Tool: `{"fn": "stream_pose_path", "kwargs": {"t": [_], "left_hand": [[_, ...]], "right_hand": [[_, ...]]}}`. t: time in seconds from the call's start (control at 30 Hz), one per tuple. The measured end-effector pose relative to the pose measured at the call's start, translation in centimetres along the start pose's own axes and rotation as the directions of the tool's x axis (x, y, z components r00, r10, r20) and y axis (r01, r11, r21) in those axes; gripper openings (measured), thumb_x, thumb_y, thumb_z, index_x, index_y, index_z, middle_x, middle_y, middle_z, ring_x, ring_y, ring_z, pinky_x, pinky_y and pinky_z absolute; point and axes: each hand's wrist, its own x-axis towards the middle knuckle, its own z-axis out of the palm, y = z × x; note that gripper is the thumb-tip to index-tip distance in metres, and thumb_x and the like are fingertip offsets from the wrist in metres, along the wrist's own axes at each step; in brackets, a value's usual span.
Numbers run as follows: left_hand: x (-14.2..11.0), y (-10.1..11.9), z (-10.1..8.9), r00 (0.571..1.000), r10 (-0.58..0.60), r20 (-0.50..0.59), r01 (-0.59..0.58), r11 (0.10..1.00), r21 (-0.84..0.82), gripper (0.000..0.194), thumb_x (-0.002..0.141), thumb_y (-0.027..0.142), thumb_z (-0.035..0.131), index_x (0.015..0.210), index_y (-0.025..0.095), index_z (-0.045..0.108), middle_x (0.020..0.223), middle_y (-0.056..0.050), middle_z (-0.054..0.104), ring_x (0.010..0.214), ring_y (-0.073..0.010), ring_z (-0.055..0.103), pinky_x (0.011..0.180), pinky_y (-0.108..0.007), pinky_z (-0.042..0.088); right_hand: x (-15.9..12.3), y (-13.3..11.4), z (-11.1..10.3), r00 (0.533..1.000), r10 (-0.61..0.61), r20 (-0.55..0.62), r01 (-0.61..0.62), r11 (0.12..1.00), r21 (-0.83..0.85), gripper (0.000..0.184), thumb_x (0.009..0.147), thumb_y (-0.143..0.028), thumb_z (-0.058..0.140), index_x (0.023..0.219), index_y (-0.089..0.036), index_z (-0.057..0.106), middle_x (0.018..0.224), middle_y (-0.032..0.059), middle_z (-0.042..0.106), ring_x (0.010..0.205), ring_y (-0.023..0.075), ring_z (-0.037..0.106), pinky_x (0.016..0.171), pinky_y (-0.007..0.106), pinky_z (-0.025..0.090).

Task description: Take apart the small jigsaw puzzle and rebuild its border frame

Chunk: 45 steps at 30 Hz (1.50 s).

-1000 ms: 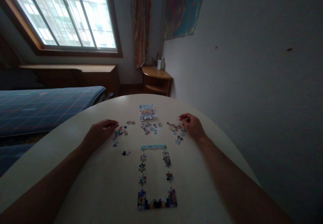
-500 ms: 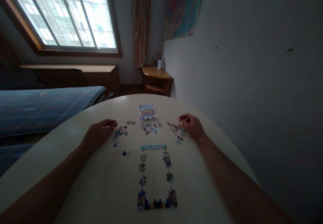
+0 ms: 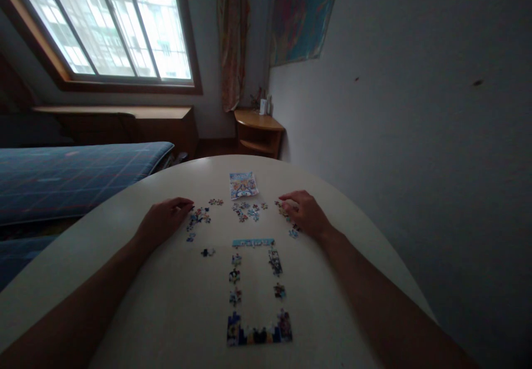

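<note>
Beside the left cluster of puzzle pieces (image 3: 199, 218), my left hand (image 3: 164, 219) has thumb and forefinger pinched together, with a small dark puzzle piece (image 3: 192, 208) at the tips. My right hand (image 3: 305, 212) hovers over the right cluster of pieces (image 3: 294, 233) and hides much of it. Its thumb and forefinger are apart, with nothing seen between them. A partly assembled puzzle frame (image 3: 260, 336) lies nearest me: a joined bottom row, separate side pieces (image 3: 235, 276) and a light-blue top strip (image 3: 253, 242).
A printed picture sheet (image 3: 243, 185) lies toward the far side of the round white table (image 3: 166, 313). Loose pieces (image 3: 246, 211) sit just below it, and a dark-and-white piece (image 3: 208, 252) lies left of the frame. A plaid mattress (image 3: 83, 178) borders the left; a wall (image 3: 415, 164) rises right.
My right hand has moved left over the right cluster, covering more pieces, and its forefinger has stretched out. My left hand has barely shifted.
</note>
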Motion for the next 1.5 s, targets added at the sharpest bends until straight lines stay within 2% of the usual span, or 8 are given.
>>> {"fn": "stream_pose_path", "kwargs": {"t": [0.13,0.23,0.43,0.87,0.97,1.07,1.2,1.5], "left_hand": [[0.0,-0.1,0.0,1.0,0.006,-0.007,-0.006,1.0,0.018,0.044,0.082,0.053,0.048,0.099,0.023,0.074,0.093,-0.006,0.076,0.084,-0.0248,0.072,0.076,-0.031,0.053],[0.1,-0.1,0.1,1.0,0.008,-0.006,-0.008,1.0,0.024,0.044,0.082,0.053,0.047,0.1,0.022,0.074,0.093,-0.007,0.076,0.082,-0.0247,0.071,0.075,-0.032,0.053],[0.1,0.1,-0.1,1.0,0.023,-0.002,-0.022,0.999,0.039,0.045,0.082,0.053,0.047,0.098,0.022,0.075,0.095,-0.008,0.075,0.082,-0.0251,0.07,0.077,-0.034,0.053],[0.2,-0.2,0.1,0.998,0.059,0.001,-0.059,0.996,0.062,0.045,0.083,0.054,0.047,0.099,0.023,0.076,0.095,-0.008,0.075,0.084,-0.0258,0.069,0.082,-0.036,0.052],[0.2,-0.2,0.0,0.998,0.057,0.002,-0.057,0.997,0.059,0.045,0.083,0.053,0.047,0.098,0.022,0.076,0.095,-0.008,0.074,0.086,-0.0257,0.069,0.084,-0.036,0.052],[0.1,-0.2,0.0,0.999,0.052,0.001,-0.052,0.997,0.061,0.045,0.084,0.054,0.047,0.1,0.022,0.075,0.096,-0.008,0.074,0.086,-0.0254,0.069,0.084,-0.036,0.052],[0.1,0.0,-0.1,0.998,0.054,0.013,-0.055,0.997,0.056,0.046,0.084,0.054,0.047,0.103,0.022,0.075,0.097,-0.008,0.074,0.087,-0.0253,0.069,0.085,-0.035,0.052],[0.0,0.5,-0.2,1.0,0.022,0.016,-0.023,0.997,0.07,0.041,0.083,0.052,0.047,0.096,0.023,0.073,0.094,-0.007,0.073,0.085,-0.0252,0.069,0.084,-0.035,0.052]], "right_hand": [[-0.1,-0.8,0.4,0.993,-0.099,0.071,0.101,0.995,-0.024,0.033,0.075,-0.016,0.062,0.107,-0.02,0.07,0.113,0.0075,0.071,0.11,0.0249,0.059,0.1,0.042,0.041],[-0.2,-0.5,0.2,0.995,-0.071,0.064,0.074,0.996,-0.052,0.027,0.069,-0.013,0.062,0.096,-0.019,0.068,0.114,0.009,0.068,0.112,0.0259,0.057,0.102,0.043,0.039],[-0.4,0.0,-0.1,0.995,0.007,0.102,0.004,0.995,-0.104,0.018,0.072,-0.024,0.067,0.089,-0.02,0.067,0.122,0.0112,0.064,0.12,0.0294,0.052,0.106,0.048,0.035],[-0.2,0.2,0.2,0.997,-0.01,0.081,0.013,0.999,-0.043,0.014,0.08,-0.034,0.071,0.087,-0.022,0.073,0.11,0.0086,0.068,0.113,0.0273,0.055,0.103,0.047,0.038],[0.1,0.6,0.5,0.998,0.001,0.065,0.0,1.0,-0.014,0.02,0.087,-0.039,0.065,0.083,-0.021,0.073,0.105,0.0087,0.07,0.108,0.0262,0.057,0.101,0.045,0.039],[0.2,1.0,0.8,0.999,0.039,0.024,-0.04,0.999,0.03,0.025,0.093,-0.032,0.054,0.082,-0.021,0.074,0.101,0.0088,0.07,0.105,0.0246,0.058,0.1,0.043,0.04],[0.2,1.2,0.8,0.996,0.084,-0.013,-0.084,0.995,0.054,0.019,0.087,-0.023,0.056,0.085,-0.021,0.075,0.101,0.0085,0.069,0.107,0.0248,0.057,0.099,0.042,0.042],[0.0,0.8,0.7,0.998,0.059,0.037,-0.059,0.998,-0.01,0.009,0.079,-0.029,0.07,0.083,-0.021,0.073,0.112,0.0091,0.068,0.11,0.0267,0.057,0.101,0.047,0.041]]}}
